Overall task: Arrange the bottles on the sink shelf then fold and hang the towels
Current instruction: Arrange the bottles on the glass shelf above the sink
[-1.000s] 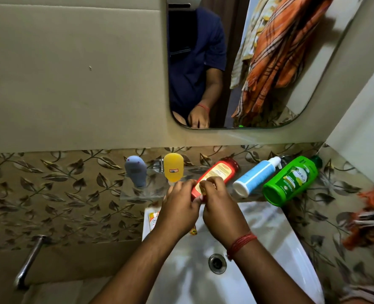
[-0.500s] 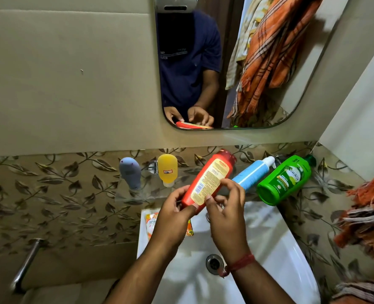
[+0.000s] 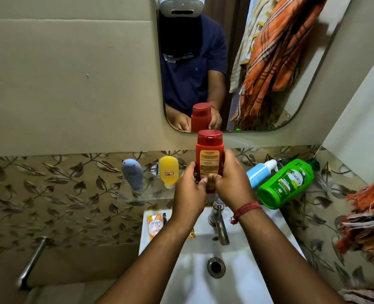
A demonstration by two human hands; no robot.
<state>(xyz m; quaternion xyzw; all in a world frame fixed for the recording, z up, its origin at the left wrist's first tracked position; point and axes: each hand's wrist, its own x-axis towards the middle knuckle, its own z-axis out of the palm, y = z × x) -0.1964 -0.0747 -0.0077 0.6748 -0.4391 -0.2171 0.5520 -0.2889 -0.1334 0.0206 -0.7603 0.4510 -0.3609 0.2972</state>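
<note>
I am holding the red bottle [image 3: 209, 156] upright between both of my hands, above the tap [image 3: 219, 222] and in front of the clear sink shelf [image 3: 142, 194]. My left hand [image 3: 189, 189] is gripping the bottle's lower left side, fingers curled round its edge and the thumb lying across the bottom of the label. My right hand [image 3: 232, 183] is wrapping round the lower right side, its fingers reaching up beside the label and its thumb meeting my left thumb on the front of the bottle. The red cap is pointing up, just below the bottom edge of the mirror [image 3: 269, 62], and the label is facing me; whether the bottle's base is touching the shelf I cannot tell, because my hands are covering it. To the left of my left hand, the yellow bottle [image 3: 169, 172] and the grey bottle [image 3: 132, 174] are standing cap-down on the shelf, side by side. To the right of my right hand, the blue bottle [image 3: 261, 172] and the green bottle [image 3: 287, 183] are lying tilted on their sides, next to each other, bases towards me. An orange striped towel [image 3: 370, 220] is hanging at the right edge, well apart from my hands. The white sink [image 3: 247, 270] is lying below my forearms, with a small sachet [image 3: 155, 224] resting on its left rim.
</note>
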